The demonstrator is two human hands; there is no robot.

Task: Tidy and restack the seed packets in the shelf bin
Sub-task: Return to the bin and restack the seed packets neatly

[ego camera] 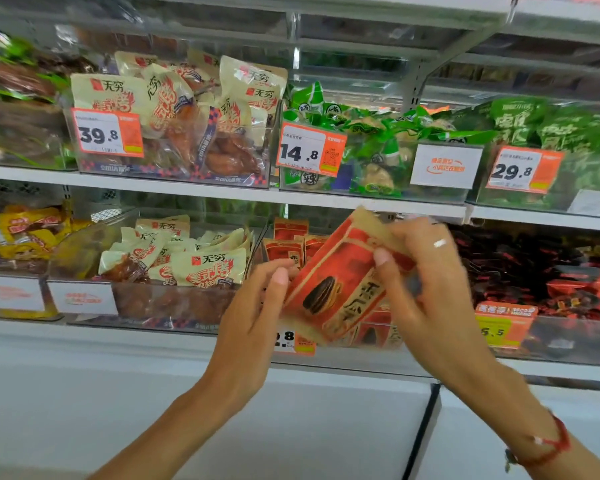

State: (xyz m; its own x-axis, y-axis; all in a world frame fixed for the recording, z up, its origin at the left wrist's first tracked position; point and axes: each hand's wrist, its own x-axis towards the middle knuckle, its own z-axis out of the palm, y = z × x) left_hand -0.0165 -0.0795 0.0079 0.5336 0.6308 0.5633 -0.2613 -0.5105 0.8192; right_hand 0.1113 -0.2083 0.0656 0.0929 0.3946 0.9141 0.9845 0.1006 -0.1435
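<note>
While the right hand (426,289) grips a seed packet (333,285), the left hand (253,313) touches it, fingers relaxed

Both forearms reach up and forward. The right hand (426,289) pinches with thumb and curled fingers; the left hand (253,306) touches with straight fingers.

The shelf bin (378,327) opens upward, and the gap between its standing red seed packets (288,251) and the upper shelf edge (326,199) is the only way in. A tilted seed packet (340,282), held by both hands (253,306) in front of that gap, blocks most of it. Neighbouring bins of cream packets (205,265) and dark red packets (534,271) close off both sides.
</note>
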